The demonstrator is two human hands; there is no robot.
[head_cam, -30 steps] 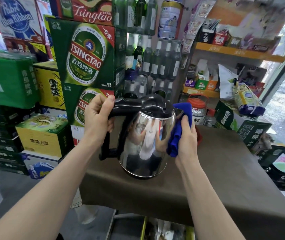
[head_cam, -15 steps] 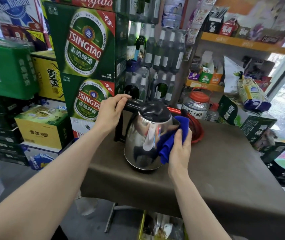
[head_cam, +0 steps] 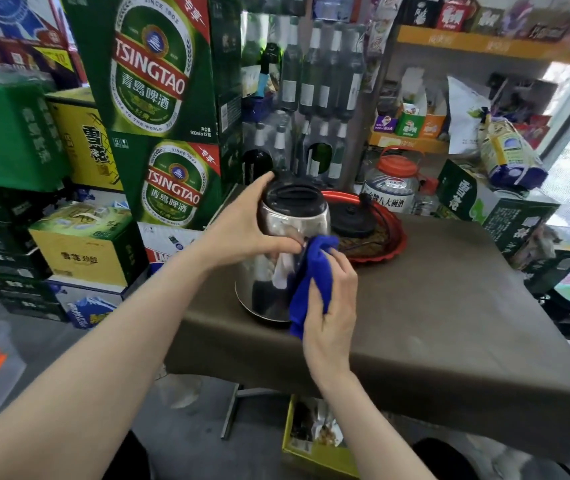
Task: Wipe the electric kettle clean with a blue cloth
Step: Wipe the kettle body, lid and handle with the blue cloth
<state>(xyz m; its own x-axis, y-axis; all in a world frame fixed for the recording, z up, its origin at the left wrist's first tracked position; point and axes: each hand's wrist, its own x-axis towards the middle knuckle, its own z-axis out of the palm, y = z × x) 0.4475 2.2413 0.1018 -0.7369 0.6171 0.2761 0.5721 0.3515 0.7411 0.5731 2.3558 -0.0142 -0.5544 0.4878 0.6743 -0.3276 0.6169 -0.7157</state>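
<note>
A shiny steel electric kettle (head_cam: 273, 292) with a black lid stands upright on the brown-covered table (head_cam: 449, 306). My left hand (head_cam: 248, 230) wraps around the kettle's upper body from the left, thumb across the front. My right hand (head_cam: 332, 306) grips a bunched blue cloth (head_cam: 311, 271) and presses it against the kettle's front right side. The kettle's handle is hidden behind my left hand.
Behind the kettle lies a red tray (head_cam: 384, 251) holding the black kettle base (head_cam: 352, 216). A red-lidded plastic jar (head_cam: 391, 188) and a green carton (head_cam: 491, 209) stand at the table's back. Stacked beer cartons (head_cam: 158, 109) rise on the left.
The kettle came down from being held tilted in the air and now stands on the table. My left hand shifted from the handle to the body; the cloth slid lower on the front.
</note>
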